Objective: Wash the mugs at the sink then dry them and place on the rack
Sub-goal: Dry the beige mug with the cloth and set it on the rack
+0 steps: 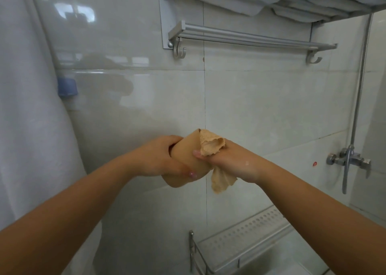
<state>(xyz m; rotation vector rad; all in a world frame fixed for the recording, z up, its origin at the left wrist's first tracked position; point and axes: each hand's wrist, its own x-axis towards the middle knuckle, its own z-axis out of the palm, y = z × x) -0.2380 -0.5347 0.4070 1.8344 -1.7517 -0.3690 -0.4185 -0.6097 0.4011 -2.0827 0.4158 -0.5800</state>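
Mug [183,166] in mid-dry, held chest-high before a tiled wall [261,107]: the left hand [160,160] wraps round its tan body, fingers curled under the base end, while the right hand [234,162] grips a tan cloth [211,145] bunched at the mug's mouth, thumb pressed to the mug's side. One tail of the cloth hangs below the mug, just beside the right wrist.

The mug looks smooth and rigid, probably ceramic or hard plastic, and light enough for one hand. If wet, it would be slippery and, if ceramic, would break on the tiling. The full wrap round the body looks the safest hold; no handle can be made out, and it may be hidden under the left palm. The cloth is soft and limp, so it will follow the mug's curves but give no support.

Below and right of the mug, a perforated metal rack [246,235] is fixed to the wall, its shelf bare where it shows; this is probably where the mug is to be placed. Above the mug runs a metal towel bar [250,37] with hooks, under a shelf bearing folded cloth. Far right of the mug, a chrome mixer tap [348,160] with hose is mounted on the glossy pale tiles. Left of the mug, a white pipe with a blue fitting [67,87] stands against the wall.
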